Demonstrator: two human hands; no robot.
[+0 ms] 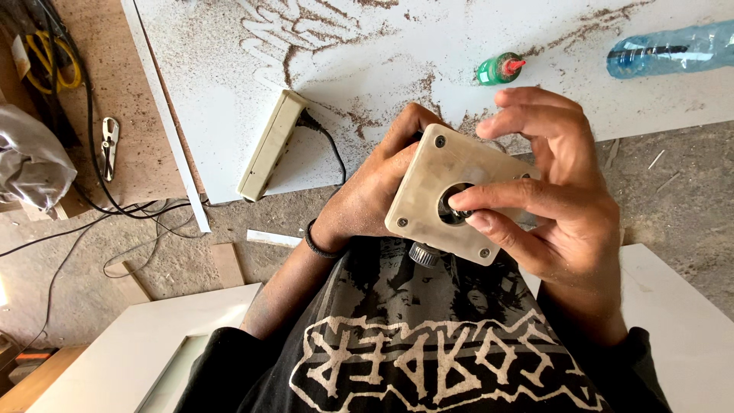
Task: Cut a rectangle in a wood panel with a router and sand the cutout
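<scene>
A square translucent plastic router base plate point(451, 203) sits at the centre, near the person's chest, held between the left hand point(367, 191) on its left side and the right hand point(558, 206) on its right. Beyond them lies a white sawdust-strewn board point(367, 46). On it, far right, lie a small green glue bottle point(498, 69) and, right of that, a clear blue plastic bottle point(673, 47). A beige power strip point(271, 145) rests on the board's near left edge. Metal pliers point(109, 145) lie further left on a brown chipboard sheet point(115, 92).

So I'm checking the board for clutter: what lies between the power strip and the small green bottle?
In the head view, only white board dusted with sawdust lies between the power strip and the green bottle; the strip's black cord starts there.
</scene>
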